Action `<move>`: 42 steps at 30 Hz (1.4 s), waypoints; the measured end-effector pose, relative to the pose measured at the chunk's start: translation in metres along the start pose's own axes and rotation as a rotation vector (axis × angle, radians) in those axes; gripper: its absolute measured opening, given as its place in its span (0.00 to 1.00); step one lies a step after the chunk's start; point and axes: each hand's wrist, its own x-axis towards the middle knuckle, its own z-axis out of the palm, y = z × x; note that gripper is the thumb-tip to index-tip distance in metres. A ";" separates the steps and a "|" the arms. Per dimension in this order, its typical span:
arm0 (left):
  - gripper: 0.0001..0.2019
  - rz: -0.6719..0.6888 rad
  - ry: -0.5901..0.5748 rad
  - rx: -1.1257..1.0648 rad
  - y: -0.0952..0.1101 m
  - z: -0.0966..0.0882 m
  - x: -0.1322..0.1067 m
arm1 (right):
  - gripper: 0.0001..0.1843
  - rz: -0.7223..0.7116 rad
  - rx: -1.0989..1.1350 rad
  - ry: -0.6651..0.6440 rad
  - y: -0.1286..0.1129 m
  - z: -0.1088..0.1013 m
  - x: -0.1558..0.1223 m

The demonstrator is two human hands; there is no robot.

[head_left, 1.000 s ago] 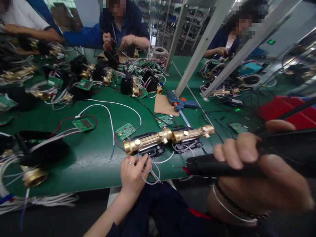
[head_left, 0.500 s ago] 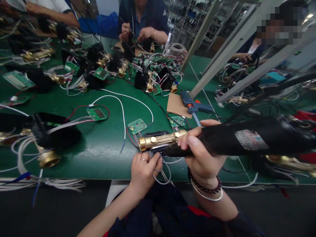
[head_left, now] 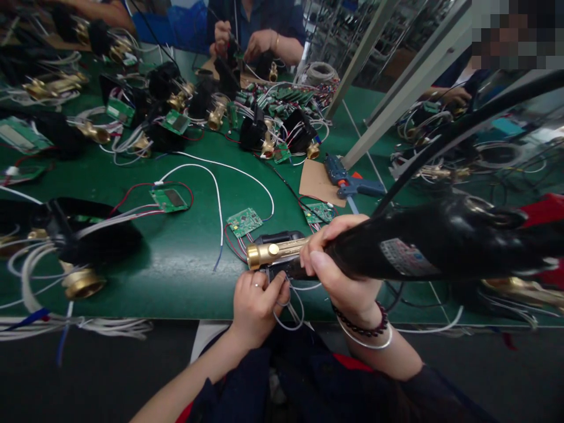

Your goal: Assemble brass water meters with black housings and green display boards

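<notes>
My right hand [head_left: 339,264] is wrapped round a black corded power tool [head_left: 423,241], whose tip points left at a black housing [head_left: 277,239] under a brass pipe fitting [head_left: 273,252] near the table's front edge. My left hand [head_left: 255,302] is closed just below the fitting, pinching thin grey wires [head_left: 291,308] that loop down from the housing. A small green circuit board [head_left: 244,222] lies just behind the fitting, joined by red and white leads.
On the green table [head_left: 176,264] lie several more black housings, brass fittings, boards and white cables. A blue glue gun [head_left: 350,181] rests on cardboard. Grey metal posts [head_left: 361,56] rise at centre right. Other people work at the far side and right. A red bin [head_left: 546,211] sits right.
My right hand has swung the black tool in from the right until its tip reaches the housing under the brass fitting. My left hand has kept its pinch on the wires.
</notes>
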 end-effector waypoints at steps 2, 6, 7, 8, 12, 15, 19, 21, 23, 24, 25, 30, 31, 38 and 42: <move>0.09 0.009 -0.011 0.007 0.000 0.000 0.000 | 0.13 -0.001 0.063 -0.080 0.003 0.001 0.001; 0.09 0.034 -0.023 0.028 -0.002 0.000 -0.001 | 0.18 0.041 0.153 -0.139 0.005 0.004 0.004; 0.09 0.039 -0.018 0.030 -0.002 0.001 -0.001 | 0.20 0.055 0.175 -0.127 0.004 0.002 0.005; 0.09 0.039 -0.010 0.027 -0.003 0.001 -0.002 | 0.22 0.066 0.202 -0.110 0.001 -0.003 0.006; 0.10 0.044 -0.016 -0.026 -0.010 0.001 -0.011 | 0.22 0.043 0.250 0.075 -0.016 -0.067 0.005; 0.15 0.045 -0.081 -0.090 -0.016 -0.005 -0.021 | 0.23 0.123 0.142 0.346 -0.017 -0.145 0.002; 0.18 -0.039 -0.194 -0.344 -0.025 -0.019 -0.028 | 0.25 0.546 -0.271 0.626 0.018 -0.224 -0.007; 0.18 -0.116 -0.280 -0.489 -0.029 -0.026 -0.026 | 0.22 0.627 -0.382 0.646 0.041 -0.239 -0.012; 0.17 -0.230 -0.331 -0.596 -0.032 -0.030 -0.022 | 0.20 0.634 -0.471 0.637 0.056 -0.240 -0.017; 0.16 -0.308 -0.332 -0.623 -0.033 -0.030 -0.020 | 0.18 0.623 -0.522 0.638 0.058 -0.236 -0.020; 0.14 -0.397 -0.321 -0.632 -0.033 -0.029 -0.018 | 0.16 0.601 -0.570 0.649 0.057 -0.230 -0.024; 0.19 -0.695 -0.205 -0.458 -0.033 -0.013 -0.008 | 0.05 0.201 -0.803 0.279 0.026 -0.163 -0.059; 0.22 -0.684 -0.198 -0.412 -0.034 -0.009 -0.006 | 0.05 0.165 -0.753 0.039 0.023 -0.146 -0.068; 0.21 -0.441 -0.315 -0.282 -0.036 0.004 0.010 | 0.08 0.307 -0.792 -0.423 0.052 -0.088 -0.103; 0.21 -0.413 -0.350 -0.267 -0.034 0.003 0.010 | 0.09 0.319 -0.817 -0.450 0.054 -0.091 -0.100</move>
